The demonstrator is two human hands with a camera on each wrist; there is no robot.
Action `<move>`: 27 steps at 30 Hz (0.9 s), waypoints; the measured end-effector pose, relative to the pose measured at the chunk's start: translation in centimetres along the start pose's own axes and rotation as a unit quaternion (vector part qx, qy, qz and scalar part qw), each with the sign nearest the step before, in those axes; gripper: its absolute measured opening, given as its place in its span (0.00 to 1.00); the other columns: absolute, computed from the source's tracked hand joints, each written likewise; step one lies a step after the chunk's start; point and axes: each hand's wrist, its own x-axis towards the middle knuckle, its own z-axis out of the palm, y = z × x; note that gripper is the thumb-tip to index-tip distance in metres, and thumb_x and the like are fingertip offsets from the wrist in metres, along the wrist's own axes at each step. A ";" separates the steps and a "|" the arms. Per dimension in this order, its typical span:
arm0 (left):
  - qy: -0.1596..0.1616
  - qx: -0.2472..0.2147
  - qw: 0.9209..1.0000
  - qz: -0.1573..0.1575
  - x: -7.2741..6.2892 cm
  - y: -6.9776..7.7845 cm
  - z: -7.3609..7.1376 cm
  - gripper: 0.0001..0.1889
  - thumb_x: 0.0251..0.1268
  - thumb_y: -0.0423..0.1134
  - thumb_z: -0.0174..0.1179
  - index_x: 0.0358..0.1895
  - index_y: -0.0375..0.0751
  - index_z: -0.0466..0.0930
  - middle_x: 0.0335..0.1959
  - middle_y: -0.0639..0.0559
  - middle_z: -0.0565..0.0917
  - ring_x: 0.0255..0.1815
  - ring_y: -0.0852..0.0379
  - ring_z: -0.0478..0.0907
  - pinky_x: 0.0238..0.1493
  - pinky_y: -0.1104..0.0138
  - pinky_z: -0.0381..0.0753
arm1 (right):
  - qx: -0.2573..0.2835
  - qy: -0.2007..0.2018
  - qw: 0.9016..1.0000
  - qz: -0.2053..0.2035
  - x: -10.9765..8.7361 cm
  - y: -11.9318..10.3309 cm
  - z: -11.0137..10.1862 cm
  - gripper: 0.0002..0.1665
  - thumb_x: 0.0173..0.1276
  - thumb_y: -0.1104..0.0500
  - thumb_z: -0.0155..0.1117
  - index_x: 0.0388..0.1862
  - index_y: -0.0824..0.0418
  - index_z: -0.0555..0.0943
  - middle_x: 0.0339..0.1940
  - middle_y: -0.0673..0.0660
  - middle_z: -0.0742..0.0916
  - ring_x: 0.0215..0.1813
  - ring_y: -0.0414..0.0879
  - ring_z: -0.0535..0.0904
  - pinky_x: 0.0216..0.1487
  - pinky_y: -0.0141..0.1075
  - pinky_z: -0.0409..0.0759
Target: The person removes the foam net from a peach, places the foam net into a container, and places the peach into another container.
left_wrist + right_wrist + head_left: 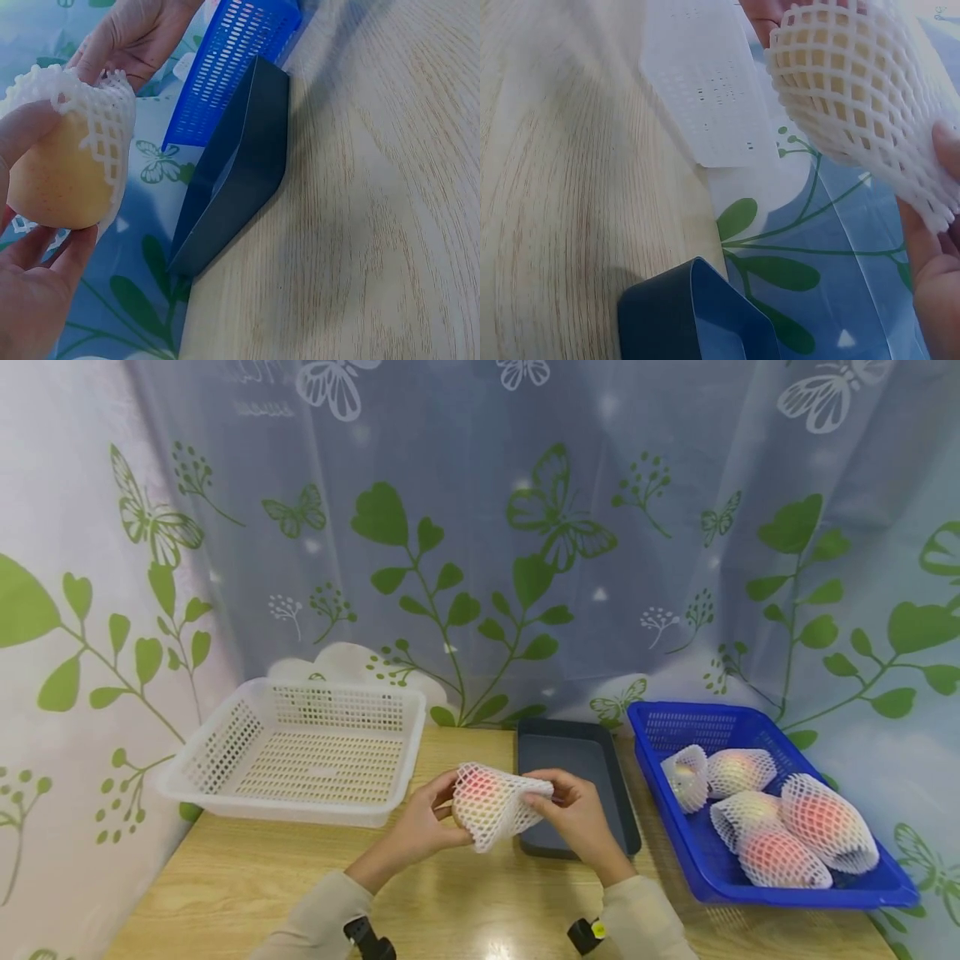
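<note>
A round yellow-and-red fruit (64, 176) is held up over the table, partly covered by a white foam net sleeve (510, 814). My left hand (422, 828) grips the fruit from the left, with the thumb and fingers on opposite sides of it. With thumb and fingers, my right hand (573, 817) pinches the narrowed, loose end of the net on the right. Bare fruit skin shows on the left hand's side in the left wrist view; in the right wrist view the mesh covers the fruit's visible side.
At the left stands a white perforated basket (285, 807). A dark grey rectangular tray (573, 752) lies behind and below the right hand. On the right, a blue basket (795, 896) contains several net-wrapped fruits (783, 856). A printed curtain (465, 468) hangs behind the wooden table (247, 885).
</note>
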 end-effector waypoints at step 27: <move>0.092 0.045 0.995 -0.006 -0.7 0.1 -5.4 0.42 0.45 0.32 0.76 0.68 0.47 0.66 0.66 0.44 0.69 0.64 0.44 0.70 0.56 0.64 0.78 | -0.024 0.197 0.978 0.062 -0.4 3.7 -5.4 0.16 0.59 0.67 0.70 0.45 0.73 0.81 0.30 0.45 0.86 0.31 0.35 0.79 0.31 0.25 0.79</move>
